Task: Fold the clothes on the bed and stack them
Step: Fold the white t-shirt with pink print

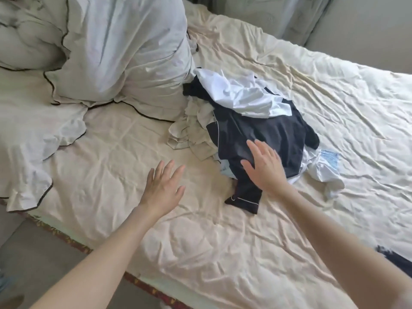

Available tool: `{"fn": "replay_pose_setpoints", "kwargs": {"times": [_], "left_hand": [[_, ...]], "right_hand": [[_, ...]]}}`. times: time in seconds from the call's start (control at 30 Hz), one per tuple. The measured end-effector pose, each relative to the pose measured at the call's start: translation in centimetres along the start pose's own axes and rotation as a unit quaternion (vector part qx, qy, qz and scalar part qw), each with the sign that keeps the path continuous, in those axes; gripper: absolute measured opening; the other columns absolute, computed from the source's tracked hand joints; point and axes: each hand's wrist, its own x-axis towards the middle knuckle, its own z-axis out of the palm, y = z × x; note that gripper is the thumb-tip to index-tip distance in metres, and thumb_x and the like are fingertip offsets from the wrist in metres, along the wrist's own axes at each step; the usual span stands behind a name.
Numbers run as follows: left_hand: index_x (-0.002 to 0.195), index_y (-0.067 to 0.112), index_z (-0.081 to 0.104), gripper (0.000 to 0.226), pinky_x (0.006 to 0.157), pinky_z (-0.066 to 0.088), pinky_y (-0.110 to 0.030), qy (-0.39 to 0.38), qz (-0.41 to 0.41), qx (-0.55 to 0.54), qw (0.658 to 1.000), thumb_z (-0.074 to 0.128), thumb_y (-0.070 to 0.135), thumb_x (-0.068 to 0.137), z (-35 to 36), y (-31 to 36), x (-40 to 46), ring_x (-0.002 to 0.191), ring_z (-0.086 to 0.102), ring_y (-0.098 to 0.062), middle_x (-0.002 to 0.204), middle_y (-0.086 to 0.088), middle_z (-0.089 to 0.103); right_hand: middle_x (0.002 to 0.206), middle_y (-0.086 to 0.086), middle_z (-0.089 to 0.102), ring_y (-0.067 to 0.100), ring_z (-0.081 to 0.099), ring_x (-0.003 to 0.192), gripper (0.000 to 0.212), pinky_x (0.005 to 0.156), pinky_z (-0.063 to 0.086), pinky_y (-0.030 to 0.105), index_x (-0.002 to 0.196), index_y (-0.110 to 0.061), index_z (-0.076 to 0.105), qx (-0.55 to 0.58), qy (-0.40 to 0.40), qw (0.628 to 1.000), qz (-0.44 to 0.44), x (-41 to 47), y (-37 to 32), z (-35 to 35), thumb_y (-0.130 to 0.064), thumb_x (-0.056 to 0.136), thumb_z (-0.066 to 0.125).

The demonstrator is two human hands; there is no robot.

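Cream sheet (pixel 107 139), creased, covers the bed. Grey duvet (pixel 124 52) bunched at far left. Left hand (pixel 162 188) over bare sheet, fingers spread, holding nothing. Right hand (pixel 265 166) flat, fingers straight, on the dark garment (pixel 267 134) atop the unfolded clothes pile mid-bed. White shirt (pixel 240 97) behind it; pale blue cloth (pixel 327 161) at right.

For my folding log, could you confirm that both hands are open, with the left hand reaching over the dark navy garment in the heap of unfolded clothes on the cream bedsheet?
Not quite: the head view shows the right hand over the dark navy garment, while the left hand is over the cream bedsheet. Both hands are open, and the clothes are unfolded.
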Motion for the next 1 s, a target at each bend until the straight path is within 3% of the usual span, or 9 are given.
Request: {"fn": "replay_pose_setpoints", "kwargs": {"times": [0.33, 0.47, 0.53, 0.67, 0.73, 0.83, 0.93, 1.0], "left_hand": [[0.151, 0.026, 0.015, 0.055, 0.118, 0.001, -0.041, 0.02, 0.107, 0.002, 0.994, 0.036, 0.032, 0.1, 2.3, 3.9, 19.5, 0.146, -0.003, -0.021, 0.159, -0.002, 0.008], [0.147, 0.022, 0.032, 0.051, 0.117, 0.007, -0.037, 0.066, 0.145, -0.06, 0.985, 0.044, 0.021, 0.097, 3.0, 5.0, 22.9, 0.145, 0.013, -0.02, 0.154, -0.002, 0.026], [0.143, 0.017, 0.04, 0.049, 0.117, 0.015, -0.038, 0.084, 0.164, -0.091, 0.979, 0.049, 0.015, 0.095, 2.8, 5.4, 23.9, 0.142, 0.022, -0.024, 0.15, -0.006, 0.035], [0.143, 0.015, 0.039, 0.051, 0.114, 0.021, -0.032, 0.095, 0.16, -0.164, 0.969, 0.053, 0.012, 0.094, 1.6, 6.1, 25.4, 0.139, 0.029, -0.021, 0.149, -0.006, 0.035], [0.145, 0.017, 0.034, 0.055, 0.114, 0.022, -0.032, 0.091, 0.159, -0.207, 0.961, 0.054, 0.015, 0.094, 0.6, 6.8, 26.0, 0.14, 0.028, -0.019, 0.151, -0.004, 0.032], [0.147, 0.019, 0.031, 0.061, 0.114, 0.026, -0.034, 0.101, 0.157, -0.277, 0.943, 0.059, 0.018, 0.092, -1.7, 8.4, 26.3, 0.136, 0.033, -0.019, 0.151, -0.002, 0.031], [0.139, 0.017, 0.045, 0.051, 0.109, 0.027, -0.023, 0.143, 0.16, -0.319, 0.923, 0.062, 0.018, 0.09, -4.4, 10.1, 25.6, 0.132, 0.038, -0.016, 0.143, -0.003, 0.042], [0.125, 0.012, 0.059, 0.035, 0.101, 0.034, -0.021, 0.173, 0.169, -0.328, 0.913, 0.062, 0.017, 0.09, -6.4, 10.7, 24.6, 0.123, 0.047, -0.016, 0.129, -0.005, 0.053]], "right_hand": [[0.145, 0.009, 0.039, 0.028, 0.029, 0.136, 0.048, 0.107, 0.025, 0.044, 0.141, -0.011, 0.036, -0.131, 0.002, 0.991, 0.019, 20.7, 7.6, 3.8, -0.026, 0.097, 0.049], [0.115, 0.012, 0.057, 0.032, 0.043, 0.115, 0.032, 0.09, 0.027, 0.042, 0.123, -0.007, 0.053, -0.182, 0.046, 0.982, 0.012, 25.2, 9.0, 5.6, -0.008, 0.092, 0.047], [0.101, 0.011, 0.061, 0.031, 0.046, 0.107, 0.028, 0.091, 0.025, 0.039, 0.106, -0.005, 0.064, -0.175, 0.081, 0.981, 0.001, 26.1, 9.4, 5.9, 0.0, 0.088, 0.043], [0.092, 0.015, 0.067, 0.035, 0.057, 0.095, 0.021, 0.097, 0.029, 0.032, 0.099, 0.0, 0.066, -0.015, 0.148, 0.988, -0.05, 24.8, 8.1, 5.1, -0.005, 0.093, 0.047], [0.092, 0.017, 0.067, 0.035, 0.06, 0.089, 0.018, 0.083, 0.038, 0.031, 0.1, 0.003, 0.067, 0.109, 0.141, 0.982, -0.062, 22.8, 6.9, 3.4, -0.003, 0.092, 0.052], [0.092, 0.012, 0.066, 0.027, 0.058, 0.086, 0.017, 0.072, 0.034, 0.018, 0.102, 0.002, 0.067, 0.219, 0.138, 0.964, -0.054, 20.0, 5.4, 0.5, -0.001, 0.092, 0.054], [0.09, 0.0, 0.06, 0.014, 0.052, 0.084, 0.017, 0.07, 0.035, 0.006, 0.103, -0.002, 0.067, 0.268, 0.128, 0.953, -0.058, 17.7, 3.6, -2.8, -0.001, 0.092, 0.054], [0.085, -0.003, 0.058, 0.014, 0.051, 0.079, 0.015, 0.069, 0.034, 0.002, 0.099, -0.001, 0.067, 0.256, 0.135, 0.953, -0.085, 16.3, 2.4, -5.1, 0.001, 0.09, 0.055]]}}
